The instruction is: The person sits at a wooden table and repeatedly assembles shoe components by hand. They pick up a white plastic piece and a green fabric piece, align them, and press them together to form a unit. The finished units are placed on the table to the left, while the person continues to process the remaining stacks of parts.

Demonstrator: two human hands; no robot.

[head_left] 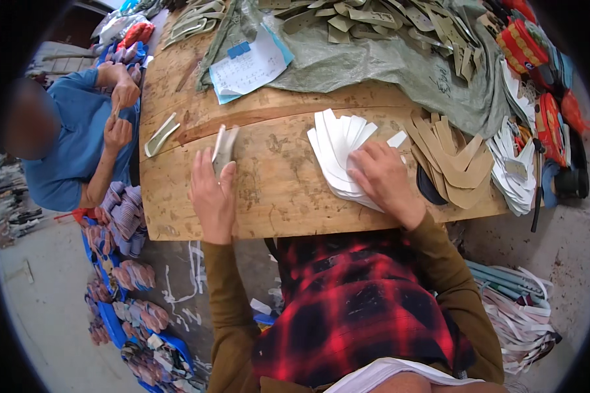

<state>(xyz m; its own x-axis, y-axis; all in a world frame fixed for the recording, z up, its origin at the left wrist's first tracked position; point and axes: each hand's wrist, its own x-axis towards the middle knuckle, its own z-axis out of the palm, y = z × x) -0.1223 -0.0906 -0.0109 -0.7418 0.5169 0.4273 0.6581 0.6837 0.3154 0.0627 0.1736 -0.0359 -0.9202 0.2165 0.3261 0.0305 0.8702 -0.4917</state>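
Observation:
My left hand (pixel 213 196) is at the left part of the wooden table, its thumb and forefinger on either side of a pale curved piece (pixel 224 152). That piece stands tilted up and is smeared by motion. A similar pale U-shaped piece (pixel 160 135) lies farther left, near the table edge. My right hand (pixel 388 180) is bent over a fanned stack of white U-shaped cut pieces (pixel 334 150), with the fingers curled on its right side. What lies beneath those fingertips is hidden. A small white scrap (pixel 396 139) lies just beyond this hand.
Tan U-shaped pieces (pixel 462 167) and more white strips (pixel 514 177) lie at the right. A green-grey woven sack (pixel 373 72) under heaped pieces covers the far side, beside written papers (pixel 252 69). At the left sits another person in a blue shirt (pixel 69 105). Bundled pieces fill the floor (pixel 134 275).

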